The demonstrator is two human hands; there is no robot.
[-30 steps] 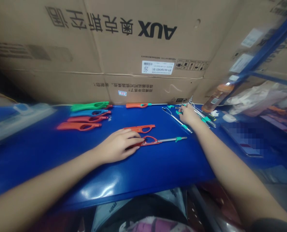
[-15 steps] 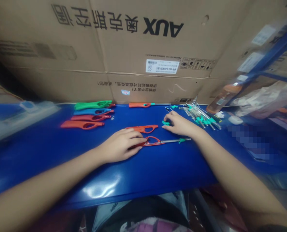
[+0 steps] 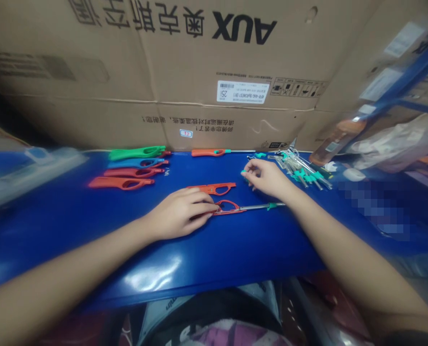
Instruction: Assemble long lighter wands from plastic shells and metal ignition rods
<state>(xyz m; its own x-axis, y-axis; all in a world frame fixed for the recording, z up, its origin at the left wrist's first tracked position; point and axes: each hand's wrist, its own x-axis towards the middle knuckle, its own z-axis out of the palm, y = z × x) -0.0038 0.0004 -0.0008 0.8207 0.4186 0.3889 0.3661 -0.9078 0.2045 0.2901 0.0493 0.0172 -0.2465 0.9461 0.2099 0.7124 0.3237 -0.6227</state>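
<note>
My left hand point(image 3: 183, 214) is closed over the handle end of an open orange lighter casing half point(image 3: 230, 212). The casing lies on the blue table, and its palm-side part is hidden by my fingers. A thin metal tube point(image 3: 259, 207) with a teal clip point(image 3: 272, 206) on it runs rightward out of that casing. Just beyond lies another orange casing half point(image 3: 221, 188), partly behind my left hand. My right hand point(image 3: 267, 179) is raised over the table to the right, fingertips pinching a small teal plastic piece point(image 3: 243, 172).
Green point(image 3: 136, 153), blue point(image 3: 134, 163) and red handles point(image 3: 122, 183) lie at the back left. An orange lighter point(image 3: 208, 152) rests along the cardboard wall point(image 3: 185, 72). Several metal tubes with teal clips point(image 3: 307, 176) are piled at the right, near a bottle point(image 3: 338, 139).
My right hand has shifted slightly away from me, carrying the small teal piece and turning it in the fingertips. My left hand stays on the casing. The view has tilted slightly.
</note>
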